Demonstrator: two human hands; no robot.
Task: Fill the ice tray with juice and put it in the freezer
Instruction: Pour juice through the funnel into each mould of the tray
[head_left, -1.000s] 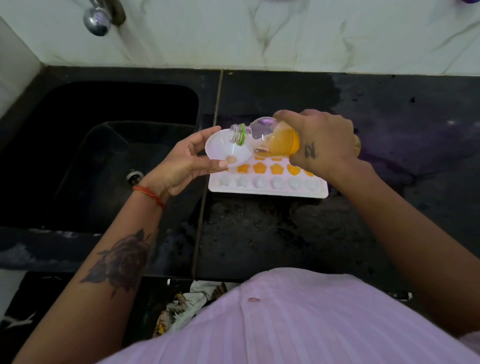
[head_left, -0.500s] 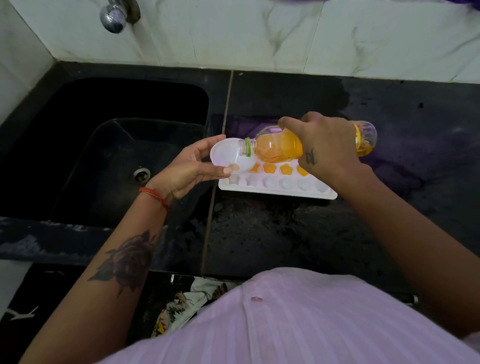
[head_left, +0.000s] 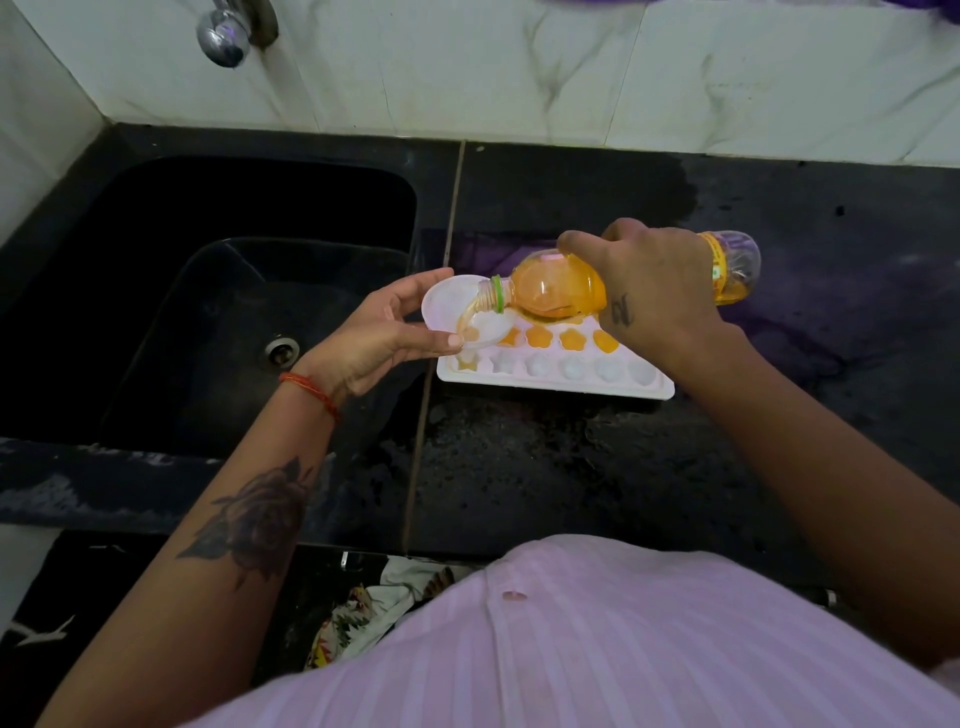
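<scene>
A white ice tray (head_left: 613, 383) lies on the black counter just right of the sink. Its far row holds orange juice; most of the near row looks white, with a little juice in the leftmost cell. My left hand (head_left: 374, 338) holds a small white funnel (head_left: 457, 306) over the tray's left end. My right hand (head_left: 649, 291) grips a clear juice bottle (head_left: 561, 286), tipped sideways with its mouth in the funnel. Orange juice runs from the bottle into the funnel.
A deep black sink (head_left: 218, 312) with a drain (head_left: 281, 349) sits to the left, a chrome tap (head_left: 223, 31) above it. The black counter (head_left: 571, 478) stretches right and toward me. White marble tiles (head_left: 519, 67) line the back wall.
The bottle has tipped further, and juice now streams into the funnel. The leftmost near cell has taken on some orange. Both hands stay over the tray's left end.
</scene>
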